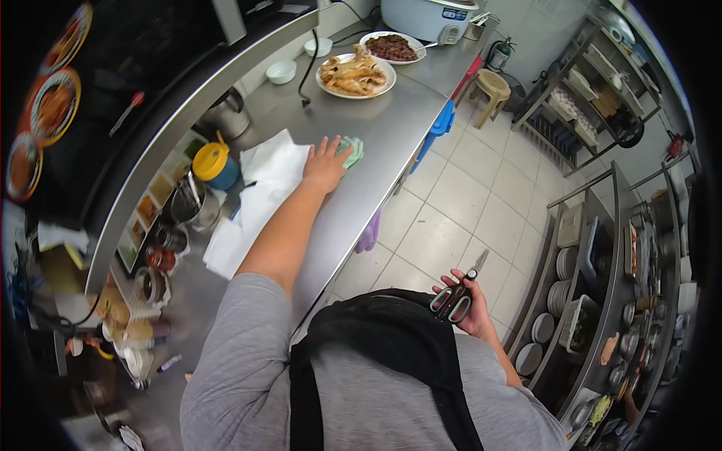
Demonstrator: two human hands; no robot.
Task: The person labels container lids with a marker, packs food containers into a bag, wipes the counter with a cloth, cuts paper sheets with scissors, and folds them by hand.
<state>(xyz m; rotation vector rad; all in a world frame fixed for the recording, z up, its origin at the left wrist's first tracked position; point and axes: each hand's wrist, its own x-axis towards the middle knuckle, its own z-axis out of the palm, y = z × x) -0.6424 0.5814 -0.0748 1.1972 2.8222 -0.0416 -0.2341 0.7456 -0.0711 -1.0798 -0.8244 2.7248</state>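
Cloth [353, 152]: pale green, crumpled, on steel counter [353, 199], at left hand's [326, 167] fingertips, right side. Scissors [452, 298]: black handles, light-grey loop linings, in right hand [477, 314], blades look together, tips pointing far and slightly right.

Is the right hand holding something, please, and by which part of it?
Yes. The right hand holds the scissors at the handle end, near the pivot; the blades stick out free.

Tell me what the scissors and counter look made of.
Scissors: silvery metal blades; the black loops with pale linings look like plastic, possibly part rubber.
Counter: probably stainless steel with a satin finish, judging by its grey sheen and soft highlights.
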